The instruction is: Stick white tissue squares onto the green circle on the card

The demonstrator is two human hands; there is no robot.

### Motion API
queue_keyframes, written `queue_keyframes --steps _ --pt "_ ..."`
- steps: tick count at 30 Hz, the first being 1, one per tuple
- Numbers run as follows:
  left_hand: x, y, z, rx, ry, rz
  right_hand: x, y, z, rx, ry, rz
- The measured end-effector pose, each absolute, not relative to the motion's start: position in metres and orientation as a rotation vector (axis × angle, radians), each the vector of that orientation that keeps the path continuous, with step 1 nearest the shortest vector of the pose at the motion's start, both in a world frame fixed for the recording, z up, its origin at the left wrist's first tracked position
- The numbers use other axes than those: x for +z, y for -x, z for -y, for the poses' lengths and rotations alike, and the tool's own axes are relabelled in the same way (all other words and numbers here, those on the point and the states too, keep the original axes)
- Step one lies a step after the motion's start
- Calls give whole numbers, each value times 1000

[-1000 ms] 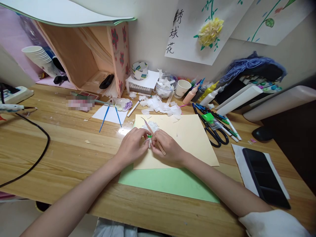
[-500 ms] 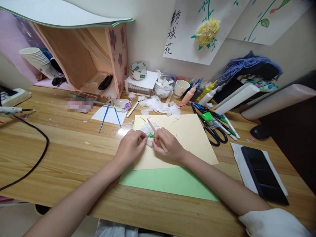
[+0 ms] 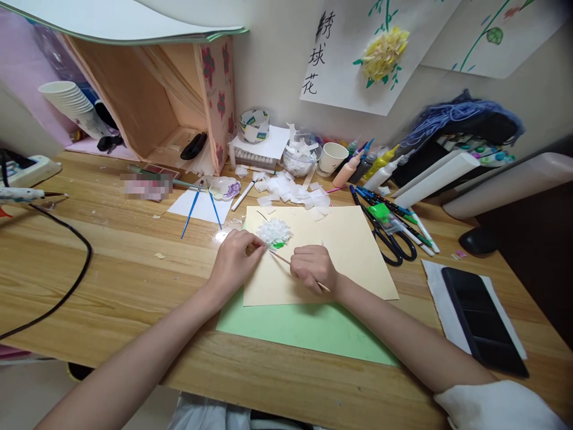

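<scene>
My left hand (image 3: 239, 257) rests on the cream paper (image 3: 353, 251), its thumb and fingertips pinched together on a small white paper piece (image 3: 270, 248), mostly hidden. My right hand (image 3: 313, 267) is closed round a thin wooden stick (image 3: 281, 257). The stick's tip points left and meets the white piece at my left fingertips. Just beyond the fingertips, a white flower of ruffled paper (image 3: 274, 232) lies on the cream sheet, with a green patch (image 3: 279, 245) at its near edge. Under the cream sheet is a light green sheet (image 3: 304, 331).
White paper squares (image 3: 286, 188) lie scattered behind the sheet, near a clear bowl (image 3: 301, 158) of strips and a paper cup (image 3: 332, 157). Black-handled scissors (image 3: 398, 248) and pens touch the right side. Left are thin blue brushes (image 3: 190, 214) and a black cable (image 3: 85, 251).
My right hand has moved slightly right and turned, swinging the stick down from upright so its tip now meets the white piece. More of the flower shows. My left hand stays pinched.
</scene>
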State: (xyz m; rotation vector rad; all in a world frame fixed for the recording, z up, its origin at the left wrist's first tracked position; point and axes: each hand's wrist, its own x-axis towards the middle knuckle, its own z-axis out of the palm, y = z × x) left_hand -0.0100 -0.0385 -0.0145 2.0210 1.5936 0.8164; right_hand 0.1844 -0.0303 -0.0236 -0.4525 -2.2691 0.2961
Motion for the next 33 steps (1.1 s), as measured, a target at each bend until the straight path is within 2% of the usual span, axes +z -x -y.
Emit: queue_keyframes --steps 14,21,28,33 --pt "-19 9 35 870 -2018 -1624 -25 -179 29 194 529 2292" --pt "-19 11 33 871 -1777 -1689 -28 -178 27 238 564 2278" --pt "-16 11 34 832 -1761 -1736 -31 -175 28 437 684 2186" --pt "-14 9 36 823 -1775 -1700 -13 -161 24 780 1080 1907"
